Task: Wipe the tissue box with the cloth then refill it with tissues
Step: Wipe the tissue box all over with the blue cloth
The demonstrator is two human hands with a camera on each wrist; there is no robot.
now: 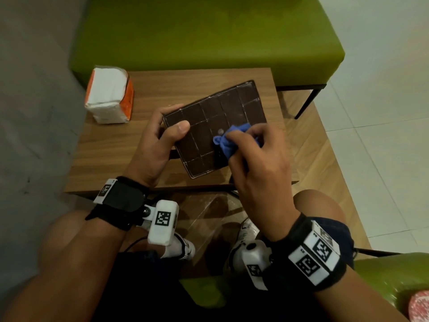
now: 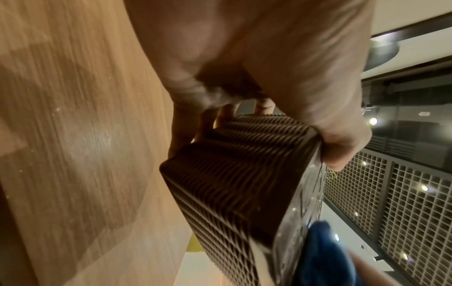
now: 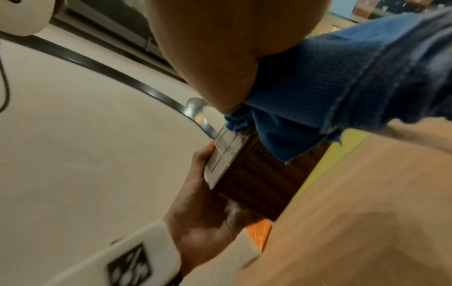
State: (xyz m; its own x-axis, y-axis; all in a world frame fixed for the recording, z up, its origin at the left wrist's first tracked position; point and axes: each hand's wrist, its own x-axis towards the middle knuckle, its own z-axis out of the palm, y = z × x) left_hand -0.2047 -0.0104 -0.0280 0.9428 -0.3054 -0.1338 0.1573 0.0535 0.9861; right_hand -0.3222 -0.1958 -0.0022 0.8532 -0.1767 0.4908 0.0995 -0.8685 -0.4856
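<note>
Wiping step in hand. Box (image 1: 214, 129) at frame centre on worktop (image 1: 111, 145), left hand (image 1: 157, 145) clamped on its end; right hand (image 1: 253, 156) fingers pinching cloth (image 1: 226, 141) against top. Next: finish wiping, then refill from tissues (image 1: 109, 96), upper left.

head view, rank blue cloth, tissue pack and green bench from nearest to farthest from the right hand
1. blue cloth: bunched in the right hand, on the tissue box.
2. tissue pack: far left corner of the table.
3. green bench: beyond the table's far edge.
</note>
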